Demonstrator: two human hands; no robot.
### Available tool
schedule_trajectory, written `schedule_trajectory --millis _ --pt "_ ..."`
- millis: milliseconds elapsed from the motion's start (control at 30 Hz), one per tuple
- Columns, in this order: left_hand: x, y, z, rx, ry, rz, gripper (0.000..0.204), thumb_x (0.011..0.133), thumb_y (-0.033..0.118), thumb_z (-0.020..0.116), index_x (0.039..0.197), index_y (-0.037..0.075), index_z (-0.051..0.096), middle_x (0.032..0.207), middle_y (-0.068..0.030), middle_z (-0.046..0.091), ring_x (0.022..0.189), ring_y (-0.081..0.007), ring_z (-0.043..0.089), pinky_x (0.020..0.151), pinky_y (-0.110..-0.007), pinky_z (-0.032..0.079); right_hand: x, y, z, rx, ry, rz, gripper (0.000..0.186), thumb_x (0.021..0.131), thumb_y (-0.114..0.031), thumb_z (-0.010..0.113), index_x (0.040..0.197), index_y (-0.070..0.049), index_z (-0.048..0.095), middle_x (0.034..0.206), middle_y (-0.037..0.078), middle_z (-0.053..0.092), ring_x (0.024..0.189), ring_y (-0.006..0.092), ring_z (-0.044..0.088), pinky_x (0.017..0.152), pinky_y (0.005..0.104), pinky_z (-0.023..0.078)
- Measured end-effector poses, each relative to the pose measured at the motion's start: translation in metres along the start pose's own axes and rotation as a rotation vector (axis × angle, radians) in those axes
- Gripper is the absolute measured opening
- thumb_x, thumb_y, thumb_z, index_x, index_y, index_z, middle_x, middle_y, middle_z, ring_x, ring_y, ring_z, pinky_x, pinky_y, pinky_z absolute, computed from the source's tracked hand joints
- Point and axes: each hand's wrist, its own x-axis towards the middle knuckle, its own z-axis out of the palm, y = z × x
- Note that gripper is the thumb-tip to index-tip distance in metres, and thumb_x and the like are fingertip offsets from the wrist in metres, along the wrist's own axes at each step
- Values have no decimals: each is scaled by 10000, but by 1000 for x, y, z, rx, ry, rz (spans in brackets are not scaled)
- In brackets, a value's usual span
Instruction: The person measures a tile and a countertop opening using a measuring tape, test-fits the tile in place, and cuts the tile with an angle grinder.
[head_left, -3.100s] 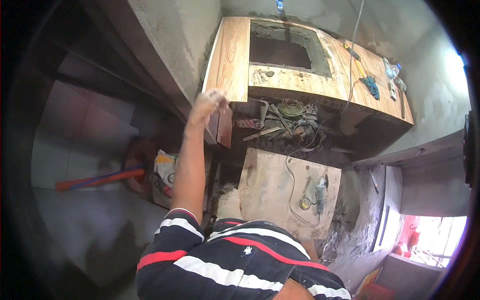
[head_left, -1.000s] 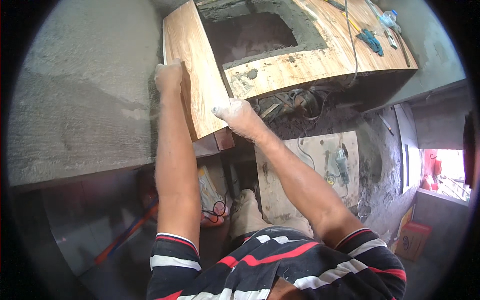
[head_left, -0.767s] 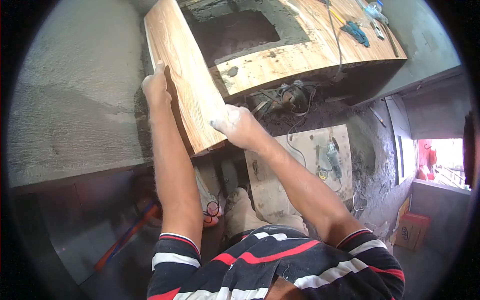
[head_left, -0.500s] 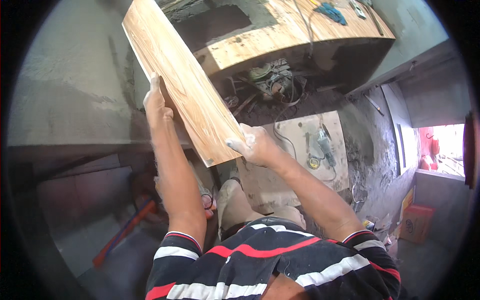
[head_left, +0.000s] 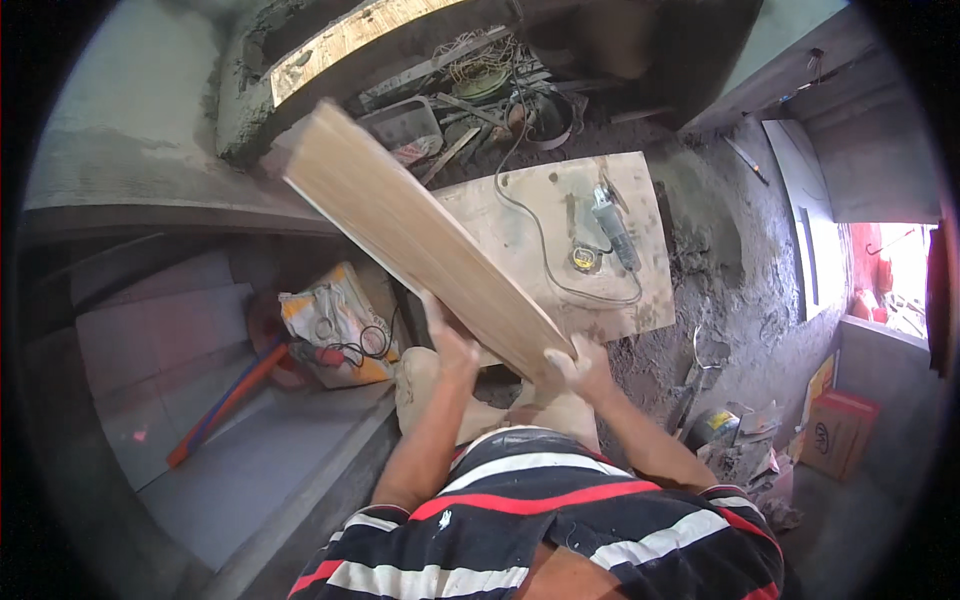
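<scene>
A long wood-grain tile (head_left: 425, 230) with a pale edge slants across the middle, held off the floor in front of me. My left hand (head_left: 450, 335) is closed on its lower left long edge, with the fingers mostly hidden beneath. At the near end, my right hand (head_left: 582, 368) grips the corner, its thumb on the top face. The far end of the tile is slightly blurred. Beyond the tile, a grey angle grinder (head_left: 614, 222) with a cord lies beside a yellow tape measure (head_left: 586, 260) on a flat pale board (head_left: 650, 290).
A counter edge (head_left: 350, 45) curves across the far side, with a plastic tub (head_left: 400, 128) and scraps below it. To the left are a white-and-yellow sack (head_left: 340, 320) and an orange-blue bar (head_left: 225, 405). Rubble and a red-brown carton (head_left: 838, 435) stand at right.
Both hands have brought the wood-grain tile down and nearer, away from the counter. My view has tipped lower, showing more of the floor and the sack.
</scene>
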Motion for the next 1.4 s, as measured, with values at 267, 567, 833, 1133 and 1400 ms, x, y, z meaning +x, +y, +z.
schedule_trajectory --millis 267,567,833,1133,1400 --pt "-23 -95 -67 2 173 -376 731 1027 539 554 1532 35 391 1504 -140 500 1359 -311 505 1131 -453 422 -73 65 24 -34 -65 325 291 885 -251 791 861 5 657 758 207 676 661 350 678 621 416 517" --pt "185 -131 -201 385 453 -116 674 974 373 708 1426 -68 473 1319 -197 605 1163 -316 611 1014 -443 496 78 162 209 -98 -94 431 424 906 -411 735 1054 -14 739 972 237 738 895 391 714 804 440 548" --pt "292 -150 -245 644 506 16 498 989 310 671 1230 -115 577 1203 -195 648 1060 -279 648 929 -406 533 150 188 284 -151 -108 501 559 893 -581 686 954 -26 698 935 251 716 895 441 689 794 489 540" --pt "297 -171 -249 898 550 111 515 955 303 677 1261 -92 552 1246 -230 630 1116 -309 628 939 -422 499 157 244 314 -224 -43 417 434 911 -455 706 1102 -67 677 1076 179 693 1043 381 651 936 469 517" --pt "293 -165 -241 1462 550 42 494 936 340 620 1243 -47 588 1180 -297 656 1082 -441 649 946 -501 498 116 235 295 -446 -243 571 566 894 -347 702 1377 -84 570 1414 190 540 1319 384 518 1078 466 462"
